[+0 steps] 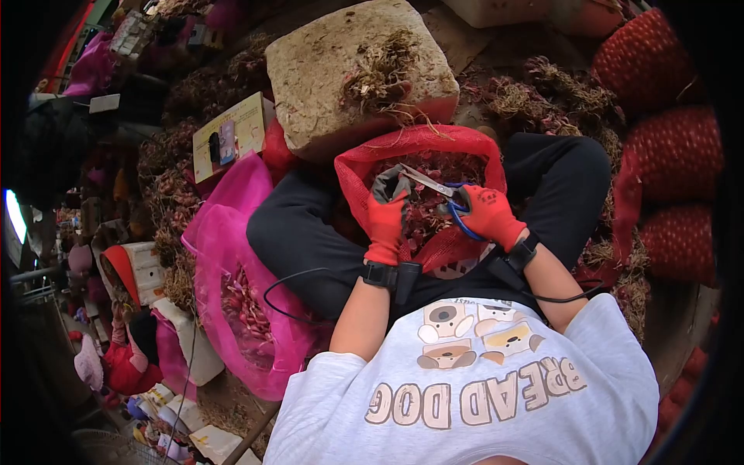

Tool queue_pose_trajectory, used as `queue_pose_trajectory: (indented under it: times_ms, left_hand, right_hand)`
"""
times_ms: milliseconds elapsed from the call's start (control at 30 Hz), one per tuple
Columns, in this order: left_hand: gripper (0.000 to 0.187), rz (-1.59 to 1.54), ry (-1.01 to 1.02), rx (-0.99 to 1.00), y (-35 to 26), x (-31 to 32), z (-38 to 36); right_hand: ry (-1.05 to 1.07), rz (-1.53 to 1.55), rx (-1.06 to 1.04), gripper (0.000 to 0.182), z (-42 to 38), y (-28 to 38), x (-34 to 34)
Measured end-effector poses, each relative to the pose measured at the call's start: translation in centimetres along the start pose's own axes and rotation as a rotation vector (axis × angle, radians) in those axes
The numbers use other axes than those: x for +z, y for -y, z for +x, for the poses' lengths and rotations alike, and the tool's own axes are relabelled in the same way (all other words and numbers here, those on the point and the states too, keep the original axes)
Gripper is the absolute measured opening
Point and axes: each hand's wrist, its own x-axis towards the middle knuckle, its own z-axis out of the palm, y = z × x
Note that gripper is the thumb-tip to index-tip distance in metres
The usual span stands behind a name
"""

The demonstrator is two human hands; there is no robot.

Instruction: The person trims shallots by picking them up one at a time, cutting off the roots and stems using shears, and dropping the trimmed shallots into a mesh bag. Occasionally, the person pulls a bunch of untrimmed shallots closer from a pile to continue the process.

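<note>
My right hand (490,215), in a red work glove, is closed around the blue handles of a pair of scissors (426,180). The blades point left, reaching my left hand (387,203). That hand wears a red glove with grey fingers, which are curled together; whatever they pinch is too hidden to name. Both hands are over a red mesh bag (358,172), its mouth spread wide between my legs. Inside lie many small reddish-purple bulbs, like shallots or small onions (457,167).
A large worn foam block (310,85) stands ahead, dry stalks (384,70) on it. At left are a pink mesh bag (213,240) of bulbs and a box (232,132) holding a phone. Bulb heaps (535,105) and full red sacks (674,155) flank the right. People sit at far left.
</note>
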Motion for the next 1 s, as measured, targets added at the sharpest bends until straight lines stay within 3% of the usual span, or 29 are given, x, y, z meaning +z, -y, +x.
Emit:
queue_pose_trajectory:
  times_ms: [33, 233, 333, 467, 700, 833, 900, 933, 1000]
  left_hand:
    - [0.030, 0.088, -0.001, 0.078, 0.1, 0.1, 0.0]
    - [0.032, 0.178, -0.056, 0.128, 0.1, 0.6, -0.1]
    - [0.033, 0.008, -0.009, -0.020, 0.4, -0.2, 0.2]
    - [0.035, 0.048, -0.002, 0.037, 0.5, -0.5, 0.4]
    - [0.041, 0.086, -0.032, 0.088, -0.1, 0.4, -0.1]
    - [0.040, 0.044, -0.040, 0.129, -5.6, 1.3, -1.8]
    - [0.038, 0.008, -0.102, 0.126, -11.2, -0.4, -3.3]
    - [0.035, 0.133, -0.272, 0.123, -15.1, -1.0, -4.7]
    - [0.029, 0.258, -0.381, 0.307, -19.4, -6.5, -7.0]
  right_hand:
    - [0.007, -0.005, 0.004, 0.030, 0.0, 0.1, -0.2]
    - [0.102, -0.004, 0.063, 0.028, 0.3, 0.3, -1.0]
    - [0.117, -0.103, 0.083, 0.035, 0.2, -0.3, -0.3]
    - [0.048, -0.131, 0.067, 0.039, 0.2, 0.6, -0.8]
    - [0.196, -0.025, 0.139, 0.037, 0.4, 0.2, -1.1]
    - [0.135, 0.165, 0.176, 0.038, 0.7, 1.2, -2.2]
    - [0.058, 0.181, 0.145, 0.036, 0.8, 0.6, -2.0]
    - [0.027, 0.158, 0.128, 0.033, 0.8, 0.4, -1.6]
    - [0.074, 0.178, 0.124, 0.030, 1.0, 1.4, -2.4]
